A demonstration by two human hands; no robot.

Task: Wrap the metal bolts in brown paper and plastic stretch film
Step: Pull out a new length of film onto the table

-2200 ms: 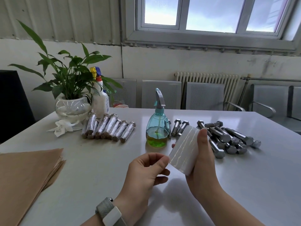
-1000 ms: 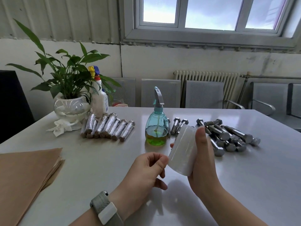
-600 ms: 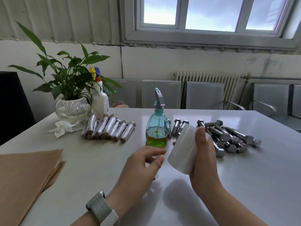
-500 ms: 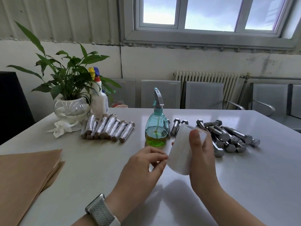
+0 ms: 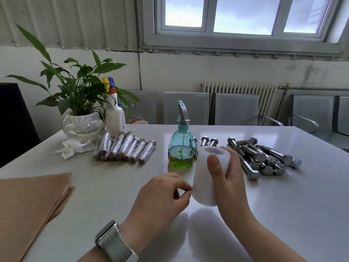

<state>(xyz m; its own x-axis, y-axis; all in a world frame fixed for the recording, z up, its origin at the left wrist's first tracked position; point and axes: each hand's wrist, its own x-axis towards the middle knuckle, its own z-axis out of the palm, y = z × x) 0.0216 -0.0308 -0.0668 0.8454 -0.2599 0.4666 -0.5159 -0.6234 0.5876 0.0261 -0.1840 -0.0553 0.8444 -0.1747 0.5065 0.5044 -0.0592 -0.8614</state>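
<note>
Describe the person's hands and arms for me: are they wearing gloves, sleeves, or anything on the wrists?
Both hands are bare, no gloves. The left hand has a watch on its wrist, with a grey woven band and a white case. The right hand wears nothing that shows: no ring, band or watch. Both forearms are uncovered as far as the picture reaches, with no sleeves in view.

glossy white table: brown paper stack near left; wrapped bolts row, potted plant, crumpled tissue, white bottle far left; teal spray bottle centre; bare bolts pile right, perhaps fifteen.
</note>
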